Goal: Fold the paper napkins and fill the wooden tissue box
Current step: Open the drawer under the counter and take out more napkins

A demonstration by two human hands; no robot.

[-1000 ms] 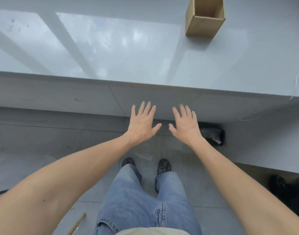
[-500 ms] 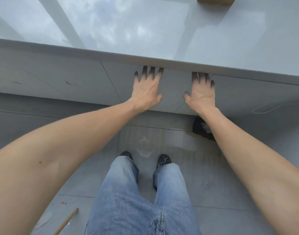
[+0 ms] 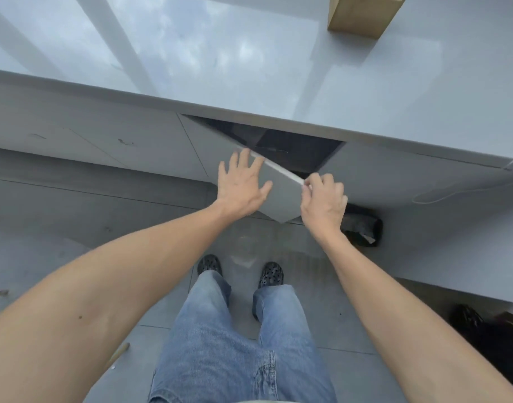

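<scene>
A plain light-brown wooden tissue box [image 3: 363, 17] stood upright on the glossy grey table [image 3: 278, 68], cropped at the top edge.

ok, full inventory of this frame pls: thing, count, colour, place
wooden box: 1, tan, far right on the countertop, cut off by the top edge
countertop: 1, glossy pale grey, upper half
cabinet door: 1, grey, swung open under the counter, dark inside behind it
bin: 1, black, on the floor right of the door
cable: 1, white, along the cabinet front at right
stick: 1, wooden, floor lower left
shoes: 2, dark
jeans: 1, blue
left hand: open, flat on the door
right hand: gripping the door's edge
</scene>
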